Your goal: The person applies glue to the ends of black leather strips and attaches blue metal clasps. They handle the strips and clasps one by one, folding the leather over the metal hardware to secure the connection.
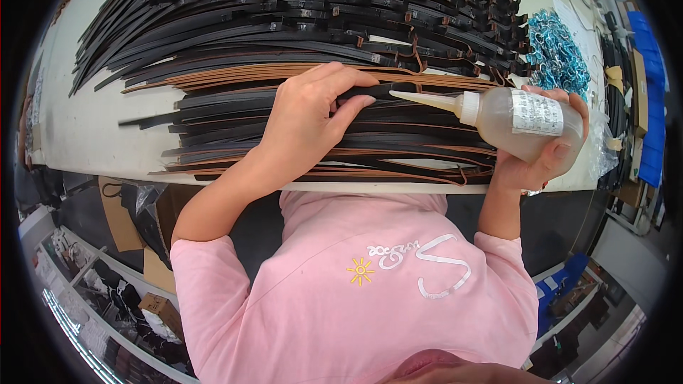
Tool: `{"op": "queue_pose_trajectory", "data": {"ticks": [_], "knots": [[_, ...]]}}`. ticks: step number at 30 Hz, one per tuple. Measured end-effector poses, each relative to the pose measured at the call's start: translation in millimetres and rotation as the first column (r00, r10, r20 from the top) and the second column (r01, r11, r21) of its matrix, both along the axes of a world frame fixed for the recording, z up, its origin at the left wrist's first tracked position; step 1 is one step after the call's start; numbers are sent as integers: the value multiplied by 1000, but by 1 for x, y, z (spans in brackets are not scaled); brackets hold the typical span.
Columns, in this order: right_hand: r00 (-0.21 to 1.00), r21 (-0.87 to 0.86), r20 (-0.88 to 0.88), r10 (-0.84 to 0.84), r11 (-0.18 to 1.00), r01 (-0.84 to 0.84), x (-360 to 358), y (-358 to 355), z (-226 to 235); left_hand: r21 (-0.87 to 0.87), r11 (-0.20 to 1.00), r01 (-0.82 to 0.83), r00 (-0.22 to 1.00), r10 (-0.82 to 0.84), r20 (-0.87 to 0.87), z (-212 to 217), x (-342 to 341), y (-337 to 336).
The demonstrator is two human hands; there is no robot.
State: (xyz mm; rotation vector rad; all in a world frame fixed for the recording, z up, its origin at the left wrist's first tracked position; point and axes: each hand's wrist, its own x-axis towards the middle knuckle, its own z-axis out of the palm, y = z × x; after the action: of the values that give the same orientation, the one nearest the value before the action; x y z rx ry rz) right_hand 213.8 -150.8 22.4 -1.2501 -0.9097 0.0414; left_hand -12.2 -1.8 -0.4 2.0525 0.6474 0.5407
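Between the thumb and fingers of my left hand (309, 114) is pinched the end of a black leather strap (383, 92). My right hand (544, 153) is wrapped round a translucent squeeze bottle (498, 115) with a white cap, a long pointed nozzle and a handwritten label. The bottle lies nearly level, and its nozzle tip points left at the strap end, touching it or just off it; I cannot tell which. Under both hands lie several more black straps (235, 115) with brown edges, side by side. Behind the left hand runs a bundle of brown straps (235, 75).
Rows of black straps with small loops (284, 7) cover the far part of the white table (85, 128). A pile of blue and silver metal hardware (558, 50) lies at the right, near clear plastic film (603, 146). Blue bins (647, 99) stand beyond the right edge.
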Motion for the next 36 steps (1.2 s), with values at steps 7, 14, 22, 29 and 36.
{"op": "queue_pose_trajectory", "data": {"ticks": [7, 14, 22, 29, 36], "knots": [[991, -6, 133, -12, 1000, 13, -4, -6, -7, 32, 999, -18, 1000, 18, 16, -4, 1, 0], [978, -28, 211, 7, 1000, -1, -6, -10, -10, 36, 999, -26, 1000, 26, 5, -2, 1, 0], [976, -30, 218, -12, 999, 19, -7, -8, -11, 66, 998, -23, 999, 22, 23, -4, 2, 0], [977, -23, 212, -9, 1000, 14, -7, -7, -10, 72, 997, -21, 1000, 21, 5, -4, 1, 0], [970, -7, 242, -35, 999, 38, -6, -4, -13, 87, 996, -18, 1000, 17, 12, -5, 2, 1]]}}
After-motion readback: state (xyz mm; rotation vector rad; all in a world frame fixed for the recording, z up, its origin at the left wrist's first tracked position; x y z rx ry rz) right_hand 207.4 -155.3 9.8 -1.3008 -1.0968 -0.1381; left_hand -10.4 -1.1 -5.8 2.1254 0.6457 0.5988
